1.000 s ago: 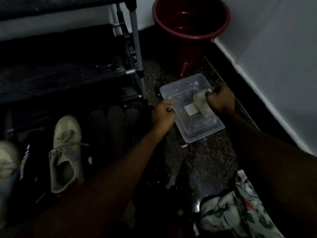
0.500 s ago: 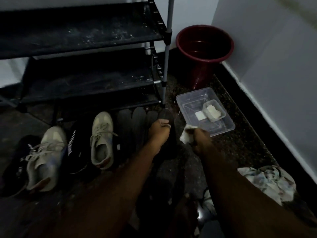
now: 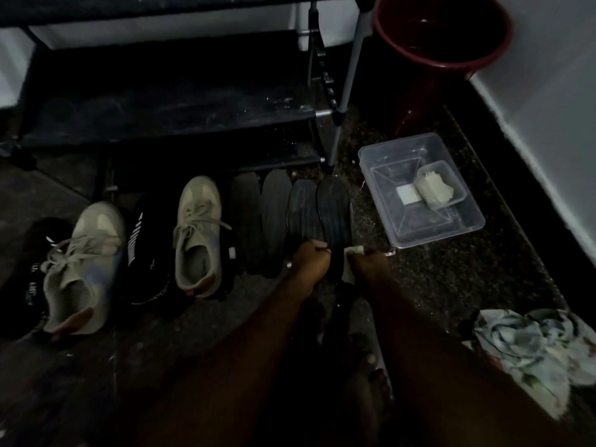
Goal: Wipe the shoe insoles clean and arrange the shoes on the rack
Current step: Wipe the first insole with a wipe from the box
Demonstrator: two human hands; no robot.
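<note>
Standing black tiered metal shoe rack (image 3: 167,104): at rear.
Dark red round plastic bucket (image 3: 416,101): right of rack.
Clear rectangular plastic tub (image 3: 377,188): on floor near bucket.
Two beige lace-up sneakers (image 3: 198,233): on floor, left.
Four dark foam insoles (image 3: 274,214): in a row before the rack.
Left hand (image 3: 311,262): fingers curled on heel of rightmost insole (image 3: 333,211).
Right hand (image 3: 367,262): pinching crumpled white cloth (image 3: 350,253) beside that heel.
</note>
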